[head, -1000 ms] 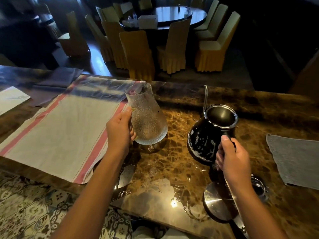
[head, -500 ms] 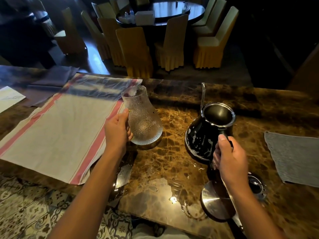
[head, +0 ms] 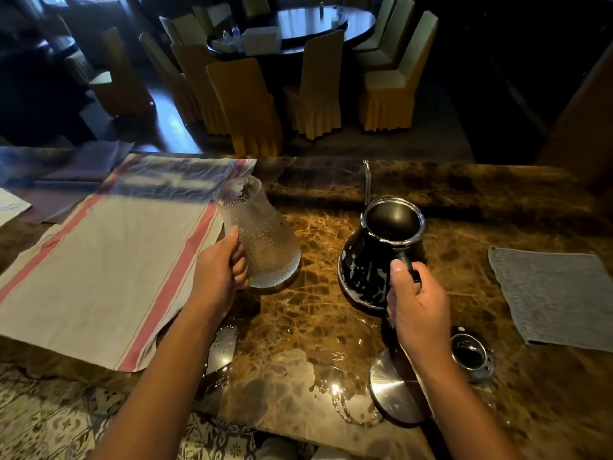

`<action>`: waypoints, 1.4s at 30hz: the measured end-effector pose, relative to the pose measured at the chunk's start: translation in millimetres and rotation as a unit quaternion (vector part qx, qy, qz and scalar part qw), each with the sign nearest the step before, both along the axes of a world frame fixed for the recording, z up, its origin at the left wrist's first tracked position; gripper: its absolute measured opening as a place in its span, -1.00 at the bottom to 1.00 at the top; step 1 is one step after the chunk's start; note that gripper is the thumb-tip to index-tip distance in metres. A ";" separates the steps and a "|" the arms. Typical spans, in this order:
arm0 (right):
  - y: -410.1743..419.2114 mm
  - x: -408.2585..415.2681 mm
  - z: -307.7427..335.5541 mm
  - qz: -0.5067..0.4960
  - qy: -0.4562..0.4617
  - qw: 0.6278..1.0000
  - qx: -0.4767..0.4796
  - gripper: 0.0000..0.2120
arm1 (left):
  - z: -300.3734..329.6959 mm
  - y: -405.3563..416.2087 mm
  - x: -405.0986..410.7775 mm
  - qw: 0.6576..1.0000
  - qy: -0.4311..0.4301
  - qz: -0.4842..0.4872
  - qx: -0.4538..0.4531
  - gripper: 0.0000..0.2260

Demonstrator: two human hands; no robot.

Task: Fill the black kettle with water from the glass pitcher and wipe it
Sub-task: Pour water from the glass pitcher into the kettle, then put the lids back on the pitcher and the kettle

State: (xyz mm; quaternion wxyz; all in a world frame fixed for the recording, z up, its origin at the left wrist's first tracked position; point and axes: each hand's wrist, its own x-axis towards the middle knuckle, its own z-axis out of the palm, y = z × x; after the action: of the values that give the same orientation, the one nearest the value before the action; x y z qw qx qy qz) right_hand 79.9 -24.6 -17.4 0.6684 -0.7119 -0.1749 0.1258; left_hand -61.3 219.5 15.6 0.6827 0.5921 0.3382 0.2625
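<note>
The textured glass pitcher (head: 262, 240) stands on the brown marble counter (head: 315, 327), its base down beside the striped cloth. My left hand (head: 219, 273) grips its handle. The black kettle (head: 378, 260) sits to the right with its wide mouth uncovered, leaning slightly, its body flecked with droplets. My right hand (head: 414, 303) holds the kettle's handle. A thin curved spout (head: 366, 180) rises behind the kettle. The grey wiping cloth (head: 557, 293) lies flat at the far right.
A white cloth with red stripes (head: 99, 267) covers the counter's left part. A round steel base (head: 394, 396) and the kettle's lid (head: 472, 356) lie near the front edge, with spilled water (head: 331, 393) around. Chairs and a round table stand beyond the counter.
The pitcher has come down from a lifted tilt and now rests on the counter, slightly further left. The kettle has stayed in my right hand in much the same place.
</note>
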 end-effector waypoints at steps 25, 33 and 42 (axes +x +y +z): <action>-20.2 -1.9 16.1 0.063 -0.014 0.997 -0.047 -0.63 | -10.5 -20.7 -4.0 0.998 0.056 0.020 0.022 -0.51; -86.3 -43.7 12.2 0.059 -0.044 0.975 -0.211 -0.47 | -14.5 -13.3 -4.0 0.998 0.054 0.007 0.020 -0.48; -74.6 -83.9 -10.3 0.107 -0.086 0.887 -0.441 -0.18 | -20.5 12.5 -15.0 0.991 0.033 -0.130 -0.024 -0.49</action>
State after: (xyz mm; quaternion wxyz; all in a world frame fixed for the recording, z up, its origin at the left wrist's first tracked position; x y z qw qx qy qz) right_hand -4.0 -99.3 -27.7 0.2505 -0.9183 -0.2334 0.1990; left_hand -76.3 232.1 -4.9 0.7135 0.6230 0.2869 0.1432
